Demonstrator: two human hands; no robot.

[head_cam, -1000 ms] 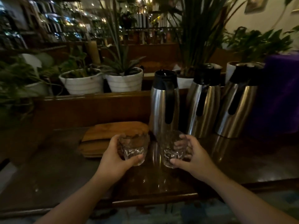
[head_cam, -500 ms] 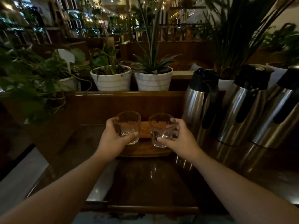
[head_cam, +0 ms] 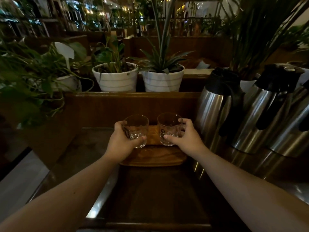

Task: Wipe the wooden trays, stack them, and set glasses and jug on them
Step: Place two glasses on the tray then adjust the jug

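**Q:** What does each hand carry?

**A:** The left hand (head_cam: 123, 143) grips the left glass (head_cam: 136, 129). Its fingers (head_cam: 119, 123) curl round the far left wall, and the thumb lies across the near side, low down. The right hand (head_cam: 185, 139) grips the right glass (head_cam: 168, 129) in the same way, with the thumb on the near wall and the fingers wrapped round the right side up to the rim. Both glasses are clear tumblers held upright.

**Q:** Where are the glasses relative to the trays?

**A:** They are side by side, a little apart, over the wooden trays (head_cam: 153, 156). The trays lie on the dark desk (head_cam: 158, 190), close to its back panel. A step across the front edge shows one board resting on another. It is too dim to tell whether the glass bases touch the wood or hang just above it.

**Q:** And the jugs?

**A:** Three steel jugs with black lids and handles stand to the right of the trays. The first jug (head_cam: 215, 111) is just beside the right hand. The second jug (head_cam: 260, 114) and the third jug (head_cam: 291, 131) follow further right, close together. All three stand on the desk itself, off the trays.

**Q:** What lies behind?

**A:** A wooden ledge (head_cam: 130, 96) runs along the top of the back panel. On it stand the left pot (head_cam: 117, 77) and the right pot (head_cam: 163, 79). Both are white and ribbed, hold green plants, and sit just beside each other. More foliage fills the left side, and blurred lights show beyond.
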